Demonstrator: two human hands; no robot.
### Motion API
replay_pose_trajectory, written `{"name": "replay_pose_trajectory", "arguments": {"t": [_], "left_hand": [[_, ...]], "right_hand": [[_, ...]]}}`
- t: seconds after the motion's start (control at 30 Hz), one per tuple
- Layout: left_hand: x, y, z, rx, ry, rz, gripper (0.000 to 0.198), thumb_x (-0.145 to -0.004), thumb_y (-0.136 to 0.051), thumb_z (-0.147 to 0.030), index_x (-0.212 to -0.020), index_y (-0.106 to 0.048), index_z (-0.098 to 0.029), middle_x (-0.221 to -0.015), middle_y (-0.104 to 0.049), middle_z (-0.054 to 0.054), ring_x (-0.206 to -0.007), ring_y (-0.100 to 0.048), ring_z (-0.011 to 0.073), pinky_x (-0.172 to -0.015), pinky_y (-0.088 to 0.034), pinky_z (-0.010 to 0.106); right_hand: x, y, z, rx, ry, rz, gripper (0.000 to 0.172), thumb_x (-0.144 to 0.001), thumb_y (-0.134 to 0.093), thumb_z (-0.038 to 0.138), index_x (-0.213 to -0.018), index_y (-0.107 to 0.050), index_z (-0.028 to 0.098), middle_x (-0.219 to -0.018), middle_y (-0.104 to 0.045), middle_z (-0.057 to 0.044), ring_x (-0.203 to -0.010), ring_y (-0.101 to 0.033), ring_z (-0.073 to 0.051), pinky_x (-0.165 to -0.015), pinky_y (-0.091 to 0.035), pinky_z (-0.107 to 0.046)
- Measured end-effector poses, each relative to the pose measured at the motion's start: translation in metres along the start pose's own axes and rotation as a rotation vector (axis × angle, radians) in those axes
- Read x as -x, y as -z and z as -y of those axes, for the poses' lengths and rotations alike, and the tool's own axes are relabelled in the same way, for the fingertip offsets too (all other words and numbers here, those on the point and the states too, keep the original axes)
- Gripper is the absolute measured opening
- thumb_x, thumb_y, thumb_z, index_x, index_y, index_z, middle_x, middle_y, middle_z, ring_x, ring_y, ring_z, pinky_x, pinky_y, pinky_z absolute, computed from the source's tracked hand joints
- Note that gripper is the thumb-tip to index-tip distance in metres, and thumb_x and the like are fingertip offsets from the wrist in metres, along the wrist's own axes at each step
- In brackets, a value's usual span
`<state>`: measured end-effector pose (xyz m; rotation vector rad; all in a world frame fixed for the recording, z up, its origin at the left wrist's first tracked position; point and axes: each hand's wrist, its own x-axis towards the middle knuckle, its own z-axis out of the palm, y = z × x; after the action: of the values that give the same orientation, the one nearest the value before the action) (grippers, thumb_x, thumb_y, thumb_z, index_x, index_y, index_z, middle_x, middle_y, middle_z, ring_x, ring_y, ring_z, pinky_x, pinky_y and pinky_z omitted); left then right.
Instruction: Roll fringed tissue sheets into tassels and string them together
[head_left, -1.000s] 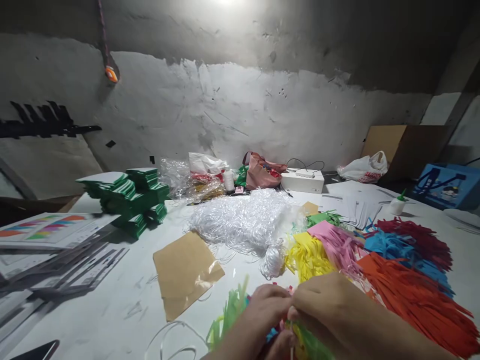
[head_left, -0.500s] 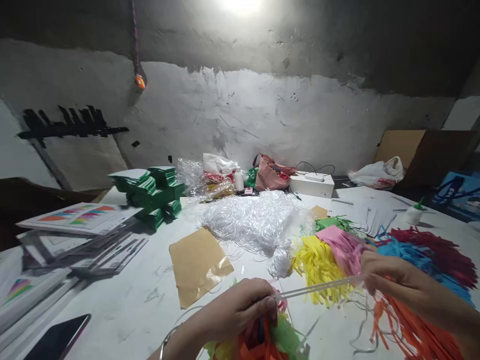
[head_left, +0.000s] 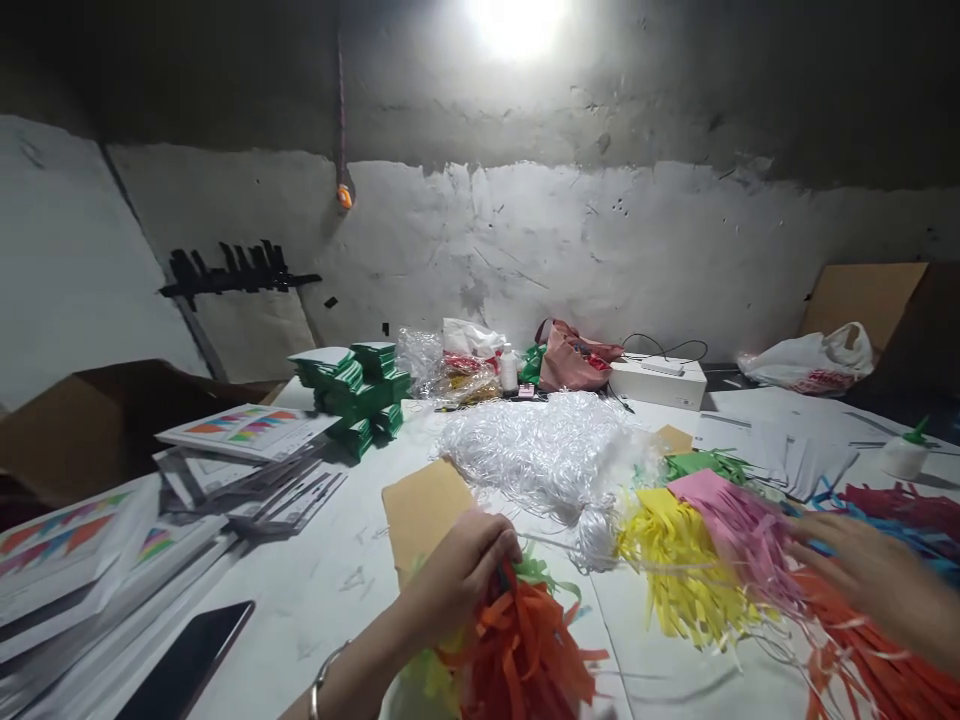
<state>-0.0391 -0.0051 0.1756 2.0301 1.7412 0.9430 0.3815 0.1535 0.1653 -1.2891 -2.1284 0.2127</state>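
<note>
My left hand (head_left: pixel 476 560) is closed round the top of an orange tissue tassel (head_left: pixel 525 650), with lime-green and yellow strips hanging beside it. On the right, my right hand (head_left: pixel 862 565) is blurred, its fingers extended over the pink tassel's edge and the orange strips (head_left: pixel 885 650). The yellow tassel (head_left: pixel 671 560) and the pink tassel (head_left: pixel 731 515) lie between my hands. Thin white string (head_left: pixel 765 650) trails across the table near them. A heap of shiny white string (head_left: pixel 532 445) sits beyond.
Stacked printed cards (head_left: pixel 247 430) and a phone (head_left: pixel 187 660) lie left. Green paper bundles (head_left: pixel 349 390), a brown sheet (head_left: pixel 424 505), a pink bag (head_left: pixel 574 360) and a white box (head_left: pixel 660 385) are farther back. A glue bottle (head_left: pixel 905 455) stands right.
My right hand has let go of the stretched white string and opened over the right-hand strips. My left hand has lifted the orange tassel a little. The view has turned left.
</note>
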Motion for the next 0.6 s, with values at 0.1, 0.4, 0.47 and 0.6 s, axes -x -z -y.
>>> {"name": "replay_pose_trajectory", "arguments": {"t": [0.1, 0.4, 0.47, 0.6], "left_hand": [[-0.002, -0.018, -0.013, -0.061, -0.066, 0.037, 0.032, -0.100, -0.039, -0.027, -0.078, -0.061, -0.022, -0.079, -0.067, 0.002, -0.080, -0.058, 0.0216, -0.082, -0.042, 0.037], [0.026, -0.053, 0.006, -0.285, -0.265, -0.372, 0.035, -0.096, -0.053, -0.023, -0.130, -0.050, -0.020, -0.126, -0.062, 0.015, -0.120, -0.054, 0.0301, -0.098, -0.045, 0.049], [0.041, -0.070, 0.016, -0.426, -0.493, -0.467, 0.038, -0.092, -0.062, -0.025, -0.129, -0.055, -0.021, -0.132, -0.062, 0.014, -0.126, -0.052, 0.0320, -0.106, -0.039, 0.051], [0.069, -0.111, 0.026, -0.340, -0.501, -0.255, 0.012, -0.091, -0.067, -0.028, -0.103, -0.069, -0.029, -0.102, -0.076, 0.002, -0.102, -0.067, 0.0237, -0.094, -0.052, 0.040]], "right_hand": [[0.001, -0.043, 0.087, -0.234, 0.204, 0.258, 0.057, -0.092, -0.053, 0.053, -0.141, -0.053, 0.023, -0.141, -0.058, -0.015, -0.132, -0.050, -0.032, -0.108, -0.039, -0.052], [-0.018, -0.120, 0.196, -0.567, 0.273, 0.605, 0.036, -0.096, -0.046, 0.038, -0.066, -0.053, 0.019, -0.064, -0.053, 0.000, -0.063, -0.048, -0.016, -0.062, -0.035, -0.029], [-0.026, -0.123, 0.196, -0.660, 0.235, 0.640, 0.040, -0.094, -0.046, 0.045, -0.064, -0.048, 0.020, -0.059, -0.045, 0.004, -0.058, -0.041, -0.013, -0.057, -0.032, -0.026], [-0.036, -0.121, 0.201, -0.831, 0.158, 0.664, 0.043, -0.093, -0.046, 0.053, -0.067, -0.051, 0.019, -0.054, -0.036, 0.007, -0.049, -0.031, -0.009, -0.049, -0.028, -0.024]]}}
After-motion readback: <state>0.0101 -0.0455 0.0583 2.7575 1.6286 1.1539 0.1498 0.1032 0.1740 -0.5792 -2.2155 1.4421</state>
